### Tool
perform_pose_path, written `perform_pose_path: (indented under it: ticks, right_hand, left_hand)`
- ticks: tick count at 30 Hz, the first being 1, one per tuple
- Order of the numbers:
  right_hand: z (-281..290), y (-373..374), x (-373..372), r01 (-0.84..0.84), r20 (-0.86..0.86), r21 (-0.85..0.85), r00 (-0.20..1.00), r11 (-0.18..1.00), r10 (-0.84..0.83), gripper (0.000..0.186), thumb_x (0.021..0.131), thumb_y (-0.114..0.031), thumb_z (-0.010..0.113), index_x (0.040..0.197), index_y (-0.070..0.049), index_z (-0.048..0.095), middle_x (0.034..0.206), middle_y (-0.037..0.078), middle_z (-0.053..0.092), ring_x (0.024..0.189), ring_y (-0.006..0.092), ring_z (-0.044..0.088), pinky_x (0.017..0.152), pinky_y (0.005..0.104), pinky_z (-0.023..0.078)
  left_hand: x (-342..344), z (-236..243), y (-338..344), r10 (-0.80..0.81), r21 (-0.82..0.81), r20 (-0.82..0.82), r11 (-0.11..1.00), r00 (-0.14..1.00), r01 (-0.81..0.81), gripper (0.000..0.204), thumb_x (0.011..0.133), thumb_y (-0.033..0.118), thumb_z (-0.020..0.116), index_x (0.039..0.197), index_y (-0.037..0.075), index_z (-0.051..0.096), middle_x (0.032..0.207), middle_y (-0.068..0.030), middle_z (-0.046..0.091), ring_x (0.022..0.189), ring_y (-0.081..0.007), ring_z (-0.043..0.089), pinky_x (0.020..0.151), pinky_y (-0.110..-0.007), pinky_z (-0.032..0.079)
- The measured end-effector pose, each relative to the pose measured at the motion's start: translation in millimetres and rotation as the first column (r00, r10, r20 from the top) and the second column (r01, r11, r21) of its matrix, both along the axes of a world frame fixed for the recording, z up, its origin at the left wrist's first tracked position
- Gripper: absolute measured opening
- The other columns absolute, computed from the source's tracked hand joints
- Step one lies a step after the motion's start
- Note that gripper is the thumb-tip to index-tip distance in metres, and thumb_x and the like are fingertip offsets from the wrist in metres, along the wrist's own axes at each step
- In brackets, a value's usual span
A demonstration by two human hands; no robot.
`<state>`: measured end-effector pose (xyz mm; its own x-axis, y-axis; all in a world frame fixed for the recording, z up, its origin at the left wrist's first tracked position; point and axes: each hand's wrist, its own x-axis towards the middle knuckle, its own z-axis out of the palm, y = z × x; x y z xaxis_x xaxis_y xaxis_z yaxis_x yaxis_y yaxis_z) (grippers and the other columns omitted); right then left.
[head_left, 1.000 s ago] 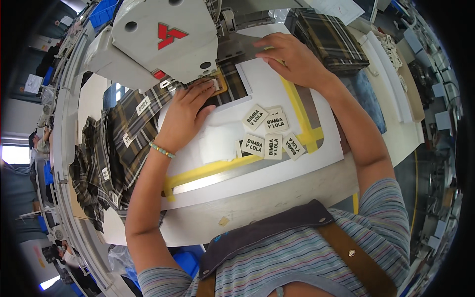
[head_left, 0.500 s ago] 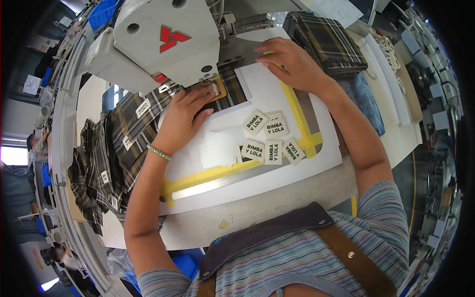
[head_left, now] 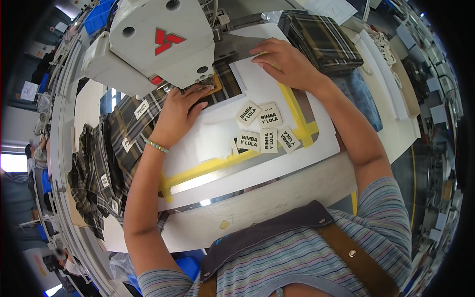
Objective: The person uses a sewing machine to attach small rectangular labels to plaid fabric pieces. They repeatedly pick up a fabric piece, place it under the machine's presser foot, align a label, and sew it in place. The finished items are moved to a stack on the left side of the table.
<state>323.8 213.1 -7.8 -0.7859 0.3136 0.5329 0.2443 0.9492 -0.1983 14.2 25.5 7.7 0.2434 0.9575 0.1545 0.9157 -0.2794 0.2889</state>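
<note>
The left hand (head_left: 177, 111) reaches under the sewing machine's head (head_left: 143, 54), thumb apart from the fingers, whose tips meet the plaid cloth (head_left: 228, 85) beside a yellow frame (head_left: 216, 85). The right hand (head_left: 287, 64), fingers curved and thumb apart, is over the white board (head_left: 253, 79), beyond loose square labels (head_left: 269, 117).
</note>
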Motion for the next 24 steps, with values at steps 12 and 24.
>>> perform_pose_path:
  ticks: [12, 24]
  right_hand:
    - [4, -17, -8, -0.055, 0.001, -0.089, 0.998, 0.994, 0.056, 0.025, 0.101, -0.011, 0.067, 0.123, -0.005, 0.079, 0.139, 0.009, 0.071, 0.138, 0.0294, 0.058, 0.118, 0.0454, 0.047]
    - [2, -43, -34, -0.121, 0.252, -0.031, 0.960, 0.992, 0.124, 0.034, 0.105, -0.026, 0.065, 0.129, -0.005, 0.077, 0.144, 0.012, 0.070, 0.143, 0.0292, 0.056, 0.121, 0.0463, 0.042]
  left_hand:
    - [-20, 1, -13, 0.071, 0.039, 0.101, 0.996, 0.992, -0.075, 0.045, 0.094, 0.010, 0.077, 0.138, 0.006, 0.072, 0.132, -0.0166, 0.069, 0.125, -0.0385, 0.060, 0.111, -0.045, 0.048]
    - [-49, -1, -24, 0.196, 0.026, 0.232, 0.978, 0.953, -0.208, 0.046, 0.083, 0.009, 0.087, 0.126, 0.004, 0.073, 0.125, -0.0098, 0.067, 0.124, -0.0315, 0.060, 0.111, -0.041, 0.047]
